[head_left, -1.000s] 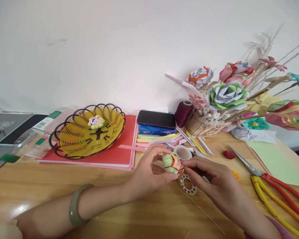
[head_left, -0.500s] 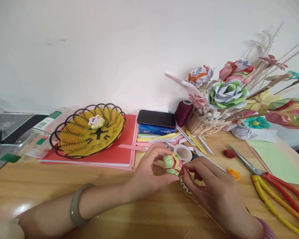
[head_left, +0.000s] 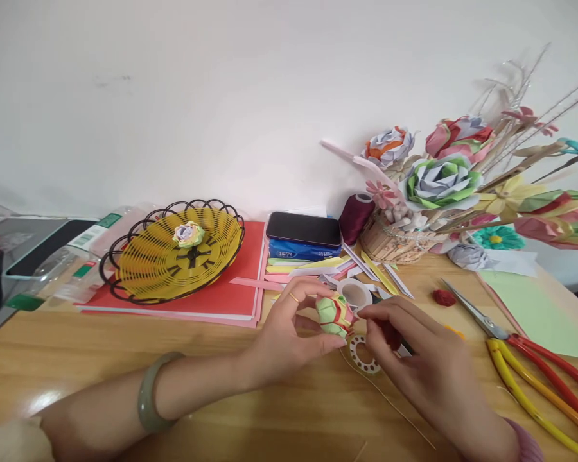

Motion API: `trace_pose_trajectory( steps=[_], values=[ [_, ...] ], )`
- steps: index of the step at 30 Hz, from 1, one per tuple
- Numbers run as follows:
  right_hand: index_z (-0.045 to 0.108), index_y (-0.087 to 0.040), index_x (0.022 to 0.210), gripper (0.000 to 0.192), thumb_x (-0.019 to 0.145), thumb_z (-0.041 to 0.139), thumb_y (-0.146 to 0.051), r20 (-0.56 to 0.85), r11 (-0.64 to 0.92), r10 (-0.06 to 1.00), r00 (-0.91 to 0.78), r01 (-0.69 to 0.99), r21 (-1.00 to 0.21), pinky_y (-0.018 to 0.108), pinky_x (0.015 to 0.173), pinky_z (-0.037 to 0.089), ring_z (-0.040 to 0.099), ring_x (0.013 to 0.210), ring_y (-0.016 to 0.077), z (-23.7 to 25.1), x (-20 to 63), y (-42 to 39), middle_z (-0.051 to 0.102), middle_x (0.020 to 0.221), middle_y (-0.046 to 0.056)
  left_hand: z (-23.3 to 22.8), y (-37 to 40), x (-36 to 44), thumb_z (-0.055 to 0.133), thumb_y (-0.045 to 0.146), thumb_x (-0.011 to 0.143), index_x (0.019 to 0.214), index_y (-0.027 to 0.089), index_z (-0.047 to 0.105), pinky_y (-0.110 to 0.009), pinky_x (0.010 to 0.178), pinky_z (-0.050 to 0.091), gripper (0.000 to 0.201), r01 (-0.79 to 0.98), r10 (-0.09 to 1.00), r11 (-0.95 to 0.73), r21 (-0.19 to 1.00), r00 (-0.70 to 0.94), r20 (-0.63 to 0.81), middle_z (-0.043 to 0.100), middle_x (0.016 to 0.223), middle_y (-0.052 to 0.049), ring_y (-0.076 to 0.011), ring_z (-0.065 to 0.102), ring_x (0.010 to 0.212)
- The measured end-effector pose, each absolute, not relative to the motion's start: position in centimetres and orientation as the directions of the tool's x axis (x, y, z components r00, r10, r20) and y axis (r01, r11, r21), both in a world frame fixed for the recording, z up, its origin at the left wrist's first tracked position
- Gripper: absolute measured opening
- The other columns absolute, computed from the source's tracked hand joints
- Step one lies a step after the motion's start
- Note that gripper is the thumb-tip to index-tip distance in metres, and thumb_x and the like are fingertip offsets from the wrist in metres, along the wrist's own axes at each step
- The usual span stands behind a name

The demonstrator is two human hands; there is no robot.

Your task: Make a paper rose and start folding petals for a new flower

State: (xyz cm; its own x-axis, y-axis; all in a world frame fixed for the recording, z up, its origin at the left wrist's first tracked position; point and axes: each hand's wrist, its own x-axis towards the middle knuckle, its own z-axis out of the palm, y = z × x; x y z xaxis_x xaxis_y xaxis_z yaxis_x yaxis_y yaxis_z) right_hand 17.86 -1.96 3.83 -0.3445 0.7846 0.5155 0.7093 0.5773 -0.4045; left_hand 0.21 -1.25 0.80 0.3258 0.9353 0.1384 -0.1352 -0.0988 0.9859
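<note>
Near the front edge of the wooden desk (head_left: 250, 410), toward its middle, the left hand (head_left: 282, 340) holds a small folded-paper ball of green, yellow and red strips (head_left: 334, 314) just above the surface. Its fingers (head_left: 302, 296) curl over the top while the thumb presses from below, so the ball sits pinched between them. The right hand (head_left: 414, 359) meets it from the right, its fingertips pressed together on the ball's right side, seemingly nipping a strip end there.

The ball looks very light and hollow, stiff only along its folds, and likely to crush or unweave under a hard squeeze. It is best held lightly across opposite faces where the strips overlap, not by a loose end.

Just beneath the hands lie a white perforated plastic ring (head_left: 363, 355) and a thin pale thread (head_left: 395, 407). Scissors with red and yellow handles (head_left: 520, 359) lie toward the right edge.
</note>
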Motion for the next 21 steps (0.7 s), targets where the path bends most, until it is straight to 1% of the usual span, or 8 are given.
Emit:
trace_pose_trajectory(
  steps=[4, 6, 9, 11, 13, 16, 18, 21],
  values=[
    [0.06, -0.022, 0.076, 0.014, 0.082, 0.048, -0.021, 0.268, 0.42, 0.907, -0.326, 0.634, -0.649, 0.023, 0.046, 0.044, 0.056, 0.057, 0.0136, 4.8, 18.1, -1.4, 0.062, 0.066, 0.0, 0.5, -1.2, 0.2, 0.071, 0.023, 0.066, 0.101, 0.024, 0.048, -0.03, 0.075, 0.051, 0.042, -0.162, 0.931, -0.103, 0.981, 0.333, 0.153, 0.042, 0.117, -0.005, -0.0185, 0.057, 0.096],
    [0.062, -0.023, 0.072, 0.016, 0.081, 0.049, -0.024, 0.154, 0.339, 0.925, -0.346, 0.577, -0.743, 0.023, 0.046, 0.043, 0.056, 0.056, 0.0141, 5.2, 18.2, -1.1, 0.062, 0.064, 0.0, 0.5, -1.2, 0.2, 0.071, 0.023, 0.066, 0.101, 0.025, 0.049, -0.029, 0.075, 0.051, 0.042, -0.166, 0.929, -0.114, 0.98, 0.332, 0.164, 0.042, 0.116, -0.005, -0.0182, 0.056, 0.096],
    [0.065, -0.024, 0.072, 0.017, 0.08, 0.052, -0.03, 0.076, 0.253, 0.932, -0.354, 0.489, -0.835, 0.022, 0.048, 0.044, 0.057, 0.059, 0.0143, 5.5, 18.4, -1.0, 0.064, 0.068, 0.001, 0.5, -1.2, 0.2, 0.071, 0.021, 0.066, 0.101, 0.025, 0.049, -0.027, 0.074, 0.051, 0.042, -0.18, 0.927, -0.104, 0.978, 0.339, 0.161, 0.042, 0.115, -0.004, -0.0172, 0.055, 0.096],
    [0.068, -0.024, 0.075, 0.017, 0.079, 0.054, -0.033, 0.028, 0.198, 0.932, -0.361, 0.443, -0.874, 0.022, 0.051, 0.045, 0.057, 0.061, 0.0141, 5.7, 18.5, -0.9, 0.066, 0.071, 0.002, 0.7, -1.2, 0.1, 0.071, 0.021, 0.066, 0.1, 0.025, 0.049, -0.027, 0.073, 0.05, 0.041, -0.192, 0.929, -0.076, 0.979, 0.344, 0.14, 0.042, 0.114, -0.004, -0.0169, 0.055, 0.096],
    [0.069, -0.023, 0.076, 0.018, 0.078, 0.056, -0.036, -0.049, 0.126, 0.919, -0.392, 0.409, -0.904, 0.022, 0.055, 0.045, 0.058, 0.063, 0.0143, 5.8, 18.6, -0.8, 0.067, 0.073, 0.002, 0.8, -1.2, 0.2, 0.072, 0.02, 0.065, 0.099, 0.025, 0.05, -0.025, 0.071, 0.05, 0.041, -0.212, 0.929, -0.041, 0.976, 0.353, 0.115, 0.043, 0.113, -0.004, -0.0172, 0.054, 0.096],
    [0.07, -0.022, 0.075, 0.021, 0.076, 0.059, -0.04, -0.152, 0.029, 0.902, -0.404, 0.406, -0.913, 0.023, 0.058, 0.045, 0.058, 0.066, 0.0148, 5.8, 18.8, -0.7, 0.068, 0.074, 0.003, 0.9, -1.1, 0.3, 0.073, 0.02, 0.063, 0.097, 0.023, 0.051, -0.025, 0.067, 0.049, 0.041, -0.27, 0.923, 0.004, 0.963, 0.372, 0.1, 0.045, 0.11, -0.003, -0.0167, 0.053, 0.093],
    [0.07, -0.021, 0.074, 0.023, 0.075, 0.06, -0.042, -0.173, 0.011, 0.906, -0.386, 0.428, -0.904, 0.023, 0.058, 0.045, 0.057, 0.065, 0.0148, 5.7, 18.7, -0.7, 0.067, 0.073, 0.003, 0.9, -1.0, 0.4, 0.073, 0.02, 0.062, 0.096, 0.022, 0.051, -0.025, 0.067, 0.049, 0.041, -0.305, 0.92, 0.023, 0.952, 0.38, 0.1, 0.046, 0.108, -0.003, -0.0159, 0.053, 0.089],
    [0.069, -0.021, 0.074, 0.025, 0.077, 0.058, -0.043, -0.128, 0.069, 0.916, -0.38, 0.464, -0.883, 0.023, 0.056, 0.044, 0.056, 0.064, 0.0149, 5.6, 18.6, -0.8, 0.066, 0.071, 0.003, 0.9, -1.0, 0.5, 0.073, 0.019, 0.062, 0.095, 0.022, 0.051, -0.025, 0.066, 0.049, 0.04, -0.318, 0.919, 0.043, 0.947, 0.385, 0.088, 0.047, 0.105, -0.003, -0.0152, 0.053, 0.087]
  ],
)
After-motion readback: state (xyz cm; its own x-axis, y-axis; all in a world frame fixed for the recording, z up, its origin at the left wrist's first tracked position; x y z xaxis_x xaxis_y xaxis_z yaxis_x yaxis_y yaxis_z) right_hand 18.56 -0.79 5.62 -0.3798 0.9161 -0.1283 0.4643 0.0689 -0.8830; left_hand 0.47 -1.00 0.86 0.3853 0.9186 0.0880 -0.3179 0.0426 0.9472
